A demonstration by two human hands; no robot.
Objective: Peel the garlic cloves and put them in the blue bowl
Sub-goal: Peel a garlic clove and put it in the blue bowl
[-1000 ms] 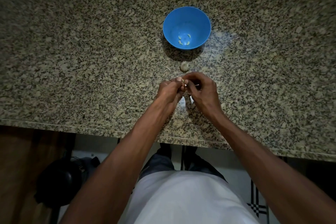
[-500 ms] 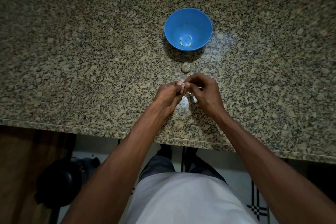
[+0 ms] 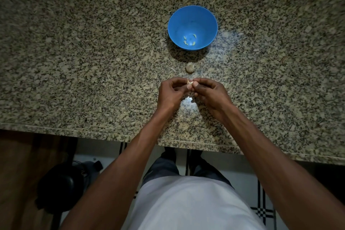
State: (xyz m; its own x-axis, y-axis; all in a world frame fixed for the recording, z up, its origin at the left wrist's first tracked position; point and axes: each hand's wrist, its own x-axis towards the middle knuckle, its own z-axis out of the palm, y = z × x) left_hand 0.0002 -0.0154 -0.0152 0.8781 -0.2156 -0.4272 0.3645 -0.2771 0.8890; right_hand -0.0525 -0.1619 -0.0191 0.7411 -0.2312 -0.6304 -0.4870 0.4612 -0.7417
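Observation:
A blue bowl [image 3: 192, 18] stands on the granite counter [image 3: 74, 61], with several peeled garlic cloves [image 3: 189, 40] at its bottom. A pale garlic bulb piece [image 3: 190, 67] lies on the counter between the bowl and my hands. My left hand [image 3: 170, 92] and my right hand [image 3: 211, 92] meet just in front of it, and their fingertips pinch one small garlic clove [image 3: 189, 84] between them. A bit of loose skin sticks up from the clove.
Pale skin scraps [image 3: 192, 100] lie on the counter under my hands. The counter's front edge [image 3: 93, 132] runs below my wrists. Below the counter a dark round object [image 3: 59, 186] sits on the floor at the left.
Both hands stay together on the clove, and more of the pale clove now shows between the fingertips. The view has shifted slightly.

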